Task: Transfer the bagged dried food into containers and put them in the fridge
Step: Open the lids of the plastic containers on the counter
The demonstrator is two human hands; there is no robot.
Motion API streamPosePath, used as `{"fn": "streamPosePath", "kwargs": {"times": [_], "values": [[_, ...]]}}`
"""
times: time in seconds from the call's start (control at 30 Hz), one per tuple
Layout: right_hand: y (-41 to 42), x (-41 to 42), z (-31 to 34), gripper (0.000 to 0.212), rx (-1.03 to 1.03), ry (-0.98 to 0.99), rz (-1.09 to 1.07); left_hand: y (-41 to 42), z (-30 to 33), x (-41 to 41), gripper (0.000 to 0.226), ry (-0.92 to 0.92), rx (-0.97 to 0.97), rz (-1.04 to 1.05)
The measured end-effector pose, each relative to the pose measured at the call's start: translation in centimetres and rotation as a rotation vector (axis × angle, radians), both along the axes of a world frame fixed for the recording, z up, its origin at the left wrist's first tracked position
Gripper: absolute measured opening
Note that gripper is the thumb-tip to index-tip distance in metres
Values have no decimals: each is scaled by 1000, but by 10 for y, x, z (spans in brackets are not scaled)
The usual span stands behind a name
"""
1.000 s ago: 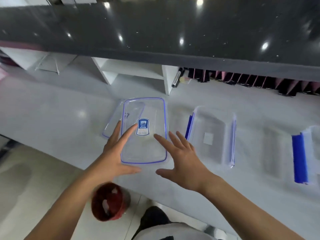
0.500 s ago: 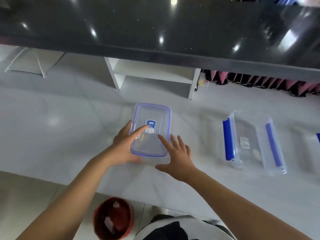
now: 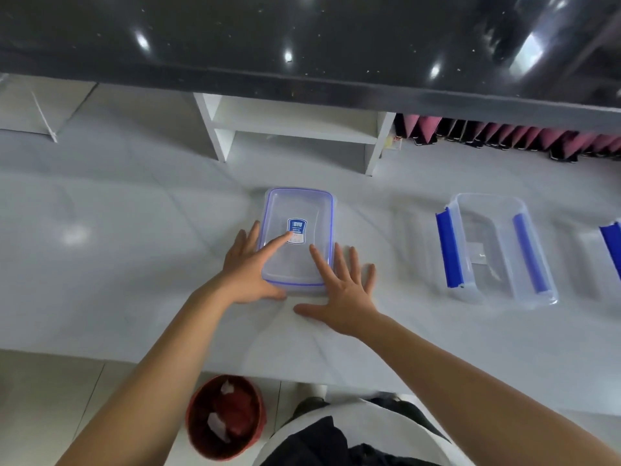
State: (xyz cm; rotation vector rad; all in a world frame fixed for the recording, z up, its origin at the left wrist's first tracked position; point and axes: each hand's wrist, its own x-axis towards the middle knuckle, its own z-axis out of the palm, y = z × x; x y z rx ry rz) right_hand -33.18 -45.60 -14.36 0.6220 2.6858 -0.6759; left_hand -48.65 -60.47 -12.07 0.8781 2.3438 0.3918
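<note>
1. Left hand (image 3: 247, 267): grip spread, fingers straight. Index finger lies on top of the lid (image 3: 297, 237), tip at the lid's blue label (image 3: 296, 231). Thumb runs along the lid's near edge. The other fingers lie at its left side.
2. Right hand (image 3: 342, 290): grip spread, all fingers fanned out and straight. Index finger rests on the lid's near right part; the remaining fingers lie flat on the worktop (image 3: 134, 264) just right of the lid; thumb points left along the worktop in front of the lid. Nothing pinched by either hand.
3. Lid: clear plastic, rectangular, rounded corners, thin blue seal line round the rim. It lies flat near the middle of the white worktop. Cannot tell whether a tub sits under it.
4. Tub (image 3: 497, 247): clear, open-topped, on the worktop well right of the lid. Blue clip flaps on its left and right long sides. Nothing in it that I can make out; a pale square shows at the bottom.
5. Second tub (image 3: 610, 243): only a blue flap and a clear wall show at the right frame edge.
6. Behind the lid: a white shelf unit (image 3: 295, 129) under a dark speckled counter (image 3: 302, 38).
7. On the floor below the worktop edge: a red bin (image 3: 225, 418) with scraps in it, red and white.
</note>
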Motion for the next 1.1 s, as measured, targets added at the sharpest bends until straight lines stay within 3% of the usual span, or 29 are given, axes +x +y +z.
{"fn": "streamPosePath", "kwargs": {"times": [0.17, 0.3, 0.47, 0.53, 0.7, 0.83, 0.93, 1.1], "values": [[8, 25, 5, 114, -19, 53, -8, 10, 9, 25, 123, 209, -49, -38], [18, 88, 2, 101, 86, 9, -21, 34, 21, 74, 112, 185, 169, -125], [45, 193, -4, 81, 174, -58, -262, 80, 14, 146, 95, 136, 353, -278], [51, 234, -3, 77, 191, -71, -413, 94, 4, 178, 90, 110, 314, -327], [70, 327, 0, 75, 219, -171, -821, 129, -8, 263, 80, 85, -22, -576], [81, 389, -4, 72, 117, -247, -1096, 144, -3, 308, 81, 83, -109, -765], [89, 430, -12, 73, 71, -203, -1168, 158, -4, 333, 84, 123, -137, -796], [111, 484, -8, 74, 33, -42, -1106, 192, -11, 393, 95, 233, -147, -692]]}}
